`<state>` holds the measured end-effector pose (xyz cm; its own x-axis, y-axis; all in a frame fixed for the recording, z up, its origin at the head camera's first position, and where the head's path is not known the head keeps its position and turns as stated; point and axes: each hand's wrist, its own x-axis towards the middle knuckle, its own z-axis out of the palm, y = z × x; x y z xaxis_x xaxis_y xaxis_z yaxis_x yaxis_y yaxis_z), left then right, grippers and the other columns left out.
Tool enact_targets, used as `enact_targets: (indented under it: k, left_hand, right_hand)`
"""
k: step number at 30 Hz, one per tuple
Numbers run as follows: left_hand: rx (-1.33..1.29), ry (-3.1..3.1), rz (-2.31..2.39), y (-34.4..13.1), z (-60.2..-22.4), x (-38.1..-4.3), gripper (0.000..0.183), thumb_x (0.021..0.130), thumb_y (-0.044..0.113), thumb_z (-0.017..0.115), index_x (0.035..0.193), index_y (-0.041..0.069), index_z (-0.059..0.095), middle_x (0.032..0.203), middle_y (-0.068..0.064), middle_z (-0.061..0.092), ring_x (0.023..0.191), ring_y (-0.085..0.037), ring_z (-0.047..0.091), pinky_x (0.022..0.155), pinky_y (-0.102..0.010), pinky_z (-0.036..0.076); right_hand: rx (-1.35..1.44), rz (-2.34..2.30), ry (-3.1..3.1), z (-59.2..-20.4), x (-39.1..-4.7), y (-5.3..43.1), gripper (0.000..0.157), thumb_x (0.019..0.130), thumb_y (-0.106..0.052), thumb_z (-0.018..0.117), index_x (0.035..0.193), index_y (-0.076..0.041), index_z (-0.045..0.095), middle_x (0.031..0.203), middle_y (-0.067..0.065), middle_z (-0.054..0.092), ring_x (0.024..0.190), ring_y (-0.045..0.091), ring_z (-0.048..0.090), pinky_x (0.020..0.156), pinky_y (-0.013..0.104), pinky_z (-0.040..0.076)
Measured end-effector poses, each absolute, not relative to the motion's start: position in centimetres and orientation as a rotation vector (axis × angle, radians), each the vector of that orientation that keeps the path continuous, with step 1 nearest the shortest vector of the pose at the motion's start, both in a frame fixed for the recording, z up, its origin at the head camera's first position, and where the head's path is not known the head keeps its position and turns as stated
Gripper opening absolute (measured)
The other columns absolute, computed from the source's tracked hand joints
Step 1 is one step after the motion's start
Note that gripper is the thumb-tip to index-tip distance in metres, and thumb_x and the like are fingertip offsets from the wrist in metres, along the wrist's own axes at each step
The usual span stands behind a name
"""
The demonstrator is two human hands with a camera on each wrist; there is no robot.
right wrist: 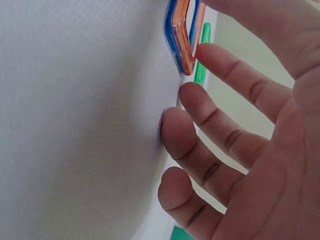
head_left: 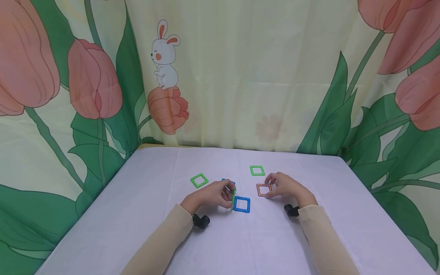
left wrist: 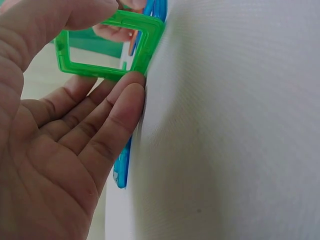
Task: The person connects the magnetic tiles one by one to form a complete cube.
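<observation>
My left hand point(head_left: 217, 193) grips a green square magnetic tile point(left wrist: 151, 42) standing on edge, thumb along its top and fingertips under its lower side. Right beside that tile, a blue square tile point(head_left: 248, 205) lies flat. Another blue tile point(head_left: 233, 182) shows partly behind the left hand's fingers. My right hand point(head_left: 287, 187) has thumb and index finger at the near and far right corners of an orange square tile point(head_left: 258, 190). In the right wrist view a blue edge point(right wrist: 171, 37) runs along the orange tile, and the other fingers spread over the cloth.
One green tile point(head_left: 203, 184) lies flat left of the left hand; a second green tile point(head_left: 258, 174) lies farther back. A white cloth point(head_left: 240, 244) covers the table. Behind its far edge hangs a curtain point(head_left: 233, 95) printed with tulips and a rabbit. Both wrists carry black cameras.
</observation>
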<state>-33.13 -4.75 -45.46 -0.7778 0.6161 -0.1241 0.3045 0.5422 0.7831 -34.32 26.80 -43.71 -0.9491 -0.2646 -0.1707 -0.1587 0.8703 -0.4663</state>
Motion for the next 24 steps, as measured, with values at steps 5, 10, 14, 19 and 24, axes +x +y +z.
enact_targets:
  k: [5,10,14,19,24]
  left_hand:
    - [0.741,2.391,1.120,-4.8,-45.4,-33.1,0.049,0.082,0.019,0.088,0.120,0.017,0.057,0.101,0.002,0.068,0.094,-0.012,0.067,0.090,-0.030,0.054]
    - [0.733,2.382,1.132,-4.8,-45.4,-33.1,0.050,0.081,0.018,0.088,0.120,0.016,0.057,0.101,0.001,0.068,0.094,-0.014,0.066,0.091,-0.032,0.054]
    - [0.725,2.379,1.136,-4.8,-45.4,-33.1,0.050,0.082,0.018,0.088,0.121,0.017,0.057,0.102,0.001,0.068,0.095,-0.013,0.066,0.092,-0.032,0.054]
    - [0.733,2.377,1.143,-4.8,-45.4,-33.0,0.050,0.082,0.017,0.088,0.121,0.016,0.057,0.101,0.001,0.068,0.094,-0.013,0.066,0.091,-0.031,0.054]
    - [0.743,2.375,1.141,-4.8,-45.3,-33.0,0.050,0.082,0.017,0.087,0.122,0.016,0.057,0.101,0.002,0.068,0.094,-0.012,0.067,0.090,-0.030,0.054]
  right_hand:
    - [-0.293,-0.666,2.830,-43.9,-34.4,26.5,0.047,0.077,-0.030,0.091,0.115,-0.016,0.067,0.116,0.013,0.062,0.101,0.028,0.055,0.089,0.047,0.047]
    - [-0.254,-0.716,2.810,-44.0,-34.7,26.4,0.051,0.078,-0.028,0.091,0.118,-0.012,0.064,0.116,0.012,0.063,0.101,0.028,0.055,0.089,0.046,0.047]
    - [-0.228,-0.751,2.816,-44.3,-35.0,26.1,0.064,0.076,-0.029,0.093,0.128,-0.008,0.063,0.115,0.012,0.062,0.099,0.027,0.055,0.088,0.044,0.048]
    - [-0.254,-0.677,2.928,-44.3,-35.1,25.7,0.062,0.075,-0.034,0.093,0.125,-0.007,0.067,0.115,0.014,0.059,0.099,0.028,0.055,0.089,0.046,0.050]
    - [-0.239,-0.785,2.974,-43.9,-34.9,25.4,0.037,0.086,-0.026,0.084,0.113,-0.007,0.068,0.111,0.011,0.066,0.098,0.027,0.058,0.088,0.045,0.051]
